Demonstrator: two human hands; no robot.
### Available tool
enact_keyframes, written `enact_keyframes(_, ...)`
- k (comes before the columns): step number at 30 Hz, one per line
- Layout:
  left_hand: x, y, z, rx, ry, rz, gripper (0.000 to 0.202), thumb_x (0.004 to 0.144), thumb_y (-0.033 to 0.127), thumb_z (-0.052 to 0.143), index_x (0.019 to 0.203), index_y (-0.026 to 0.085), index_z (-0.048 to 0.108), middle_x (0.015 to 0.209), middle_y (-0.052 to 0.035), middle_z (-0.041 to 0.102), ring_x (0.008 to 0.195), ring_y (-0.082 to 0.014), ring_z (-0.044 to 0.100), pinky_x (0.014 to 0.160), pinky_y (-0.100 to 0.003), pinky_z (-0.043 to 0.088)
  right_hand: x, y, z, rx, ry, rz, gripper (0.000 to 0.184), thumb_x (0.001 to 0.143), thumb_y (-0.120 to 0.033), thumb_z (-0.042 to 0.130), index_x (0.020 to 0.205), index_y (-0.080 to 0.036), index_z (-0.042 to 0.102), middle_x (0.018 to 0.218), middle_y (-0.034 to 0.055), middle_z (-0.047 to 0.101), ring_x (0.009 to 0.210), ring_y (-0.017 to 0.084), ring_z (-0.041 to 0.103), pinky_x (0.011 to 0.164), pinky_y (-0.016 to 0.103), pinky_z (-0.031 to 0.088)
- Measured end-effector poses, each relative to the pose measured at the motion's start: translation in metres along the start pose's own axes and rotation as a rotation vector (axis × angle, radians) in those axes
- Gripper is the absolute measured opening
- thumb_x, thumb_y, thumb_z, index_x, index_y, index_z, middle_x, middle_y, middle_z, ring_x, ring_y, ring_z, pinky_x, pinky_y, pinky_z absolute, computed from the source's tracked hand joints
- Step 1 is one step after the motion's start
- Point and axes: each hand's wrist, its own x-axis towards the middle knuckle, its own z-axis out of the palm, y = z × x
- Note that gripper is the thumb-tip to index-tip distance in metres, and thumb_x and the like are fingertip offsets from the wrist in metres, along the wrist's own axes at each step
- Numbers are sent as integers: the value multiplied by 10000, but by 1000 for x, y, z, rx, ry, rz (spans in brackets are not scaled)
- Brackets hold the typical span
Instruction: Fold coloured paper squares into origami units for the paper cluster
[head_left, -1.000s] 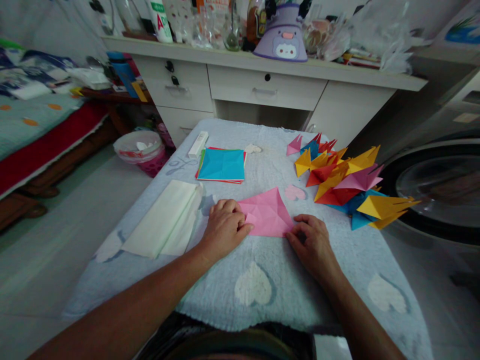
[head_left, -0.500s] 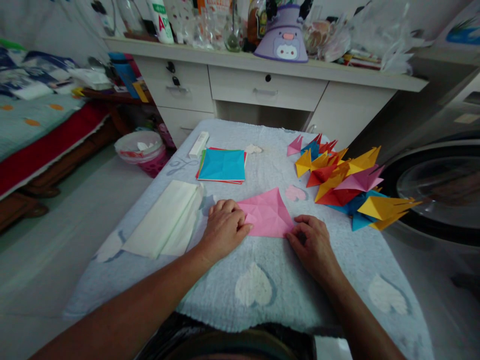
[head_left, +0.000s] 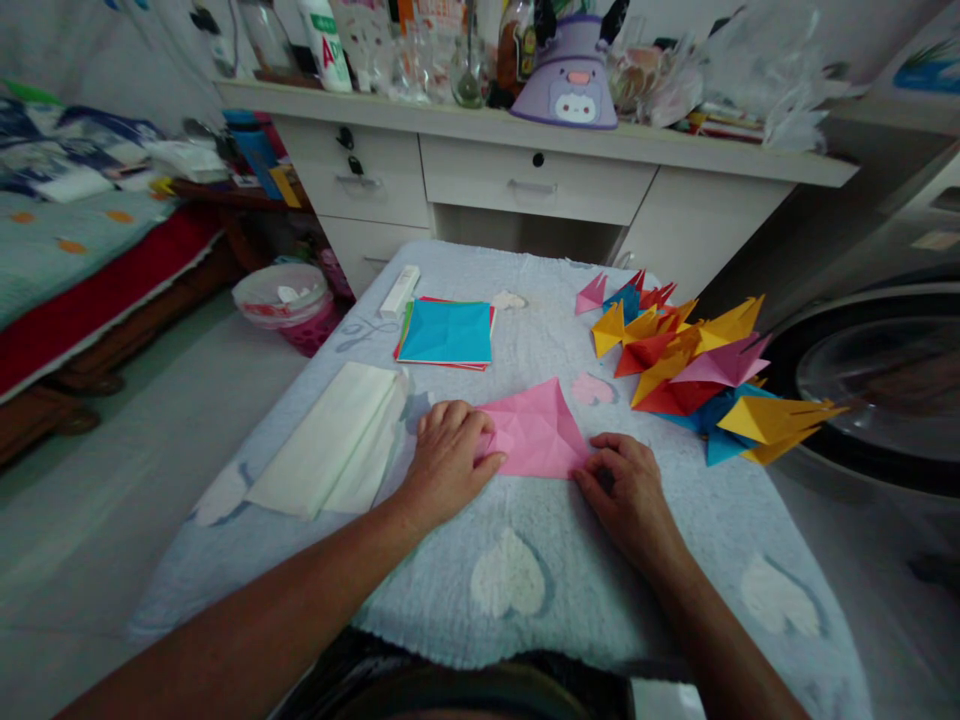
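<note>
A white cabinet (head_left: 390, 190) is seen well beyond the fingers of both hands, and a purple sun visor (head_left: 570, 80) is set on its top. A bed (head_left: 82, 250) is noted far to the left of the fingers. A front-loading washing machine (head_left: 877, 385) is recorded well to the right of the right fingers. Beneath all the fingers a table is covered by a pale blue cloth (head_left: 570, 570), patterned with hearts. A group of folded paper cranes (head_left: 675, 365), in yellow, red, blue and pink, is gathered beyond and to the right of the right fingers, apart from them. A pale folded sheet (head_left: 330, 430) is laid to the left of the left fingers and is not touched by them.

The left end of the pink paper (head_left: 536, 435) is covered by the bent fingers of the left hand (head_left: 454, 450); whether it is pinched there cannot be told. Its near right corner is held between the thumb and forefinger of the right hand (head_left: 626, 490). The sheet is thus stretched between both sets of fingers, its creases visible.

A stack of square papers (head_left: 445, 332), topped by a blue sheet, is placed beyond the left fingers. Beside the stack, farther from those fingers, a narrow white box (head_left: 400, 290) is found.
</note>
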Motion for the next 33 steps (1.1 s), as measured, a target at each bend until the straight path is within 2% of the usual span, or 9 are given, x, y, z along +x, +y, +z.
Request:
enact_keyframes(4, 2, 1, -4, -99, -7, 2, 178, 738, 245, 733, 871, 220, 617, 996, -39, 591, 1027, -259, 484, 857, -402, 358, 1, 0, 0, -4, 6, 1, 149, 818, -292, 635, 703, -200, 654, 1078, 114, 603, 1003, 291, 537, 882, 470, 423)
enact_keyframes(8, 4, 3, -6, -192, -30, 68, 100, 748, 169, 700, 770, 208, 610, 943, -23, 615, 998, -234, 508, 865, -395, 367, 1, -1, -1, 5, 5, -2, 151, 821, -292, 629, 703, -200, 650, 1078, 112, 603, 998, 286, 538, 881, 465, 423)
enact_keyframes(15, 4, 2, -4, -229, -26, 118, 58, 778, 228, 686, 822, 212, 651, 964, -34, 631, 989, -228, 520, 887, -404, 381, 0, 3, -1, 42, 5, -21, 104, 826, -284, 620, 792, -201, 673, 1091, 110, 596, 1021, 281, 532, 901, 463, 420)
enact_keyframes(19, 3, 4, -9, -298, -67, 167, 78, 769, 162, 680, 804, 232, 683, 923, -15, 634, 984, -205, 537, 901, -381, 381, -1, 4, -1, 31, -16, -20, 97, 828, -278, 616, 804, -206, 677, 1110, 109, 584, 1042, 290, 525, 912, 479, 415)
enact_keyframes(22, 2, 5, -12, -341, -107, 189, 104, 758, 125, 664, 769, 228, 676, 877, -13, 633, 968, -201, 543, 890, -364, 396, -3, 3, -2, 31, -12, -46, 114, 845, -270, 596, 896, -220, 686, 1166, 110, 558, 1092, 301, 507, 929, 498, 407)
enact_keyframes(24, 2, 5, -13, -366, -119, 201, 90, 769, 131, 650, 770, 219, 669, 853, -18, 635, 952, -202, 544, 873, -353, 408, -4, 2, -3, 31, -6, -80, 145, 858, -251, 576, 952, -237, 685, 1213, 107, 537, 1128, 306, 484, 943, 512, 396)
enact_keyframes(27, 3, 4, -13, -372, -144, 215, 46, 802, 182, 635, 762, 199, 649, 804, -21, 629, 888, -194, 544, 836, -341, 414, -5, 1, -5, 16, -16, -120, 143, 856, -222, 568, 927, -251, 690, 1249, 100, 518, 1159, 316, 456, 946, 529, 386)
enact_keyframes(33, 6, 3, -13, -379, -182, 195, 268, 920, 312, 512, 698, 184, 587, 726, -7, 577, 789, -171, 528, 775, -323, 407, -4, -2, -7, 8, -55, -124, 116, 858, -242, 572, 877, -240, 687, 1233, 96, 537, 1161, 314, 457, 956, 528, 374)
